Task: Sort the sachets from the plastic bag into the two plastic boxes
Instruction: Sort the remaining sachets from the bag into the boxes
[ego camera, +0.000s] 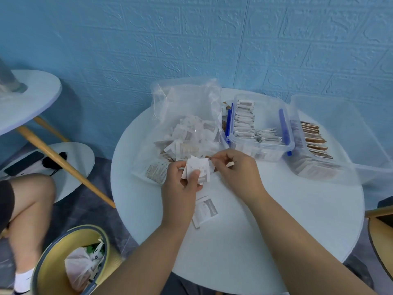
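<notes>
Evidently collecting one kind before boxing, the left hand [180, 188] grips a stack [196, 170] of sachets at the bag [185, 111] mouth. The right hand [240, 173] pinches a sachet [230, 164], likely squaring it onto the stack; the box [268, 154] waits near.

The plastic bag [187, 107] sits at the rear left of the worktop [276, 220], against the wall. The clip-lid box [261, 145] stands just right of the bag, with sachets filed inside. The second box [331, 116] stands right of the first, at the worktop's right edge, also holding sachets. In front of the bag, the left hand [180, 188] holds a sachet bundle [198, 167]. The right hand [238, 171], just beside it, pinches a small sachet [230, 164]. A loose sachet [207, 209] lies on the worktop nearer the person. A waste bin [53, 248] stands on the floor, front left.
</notes>
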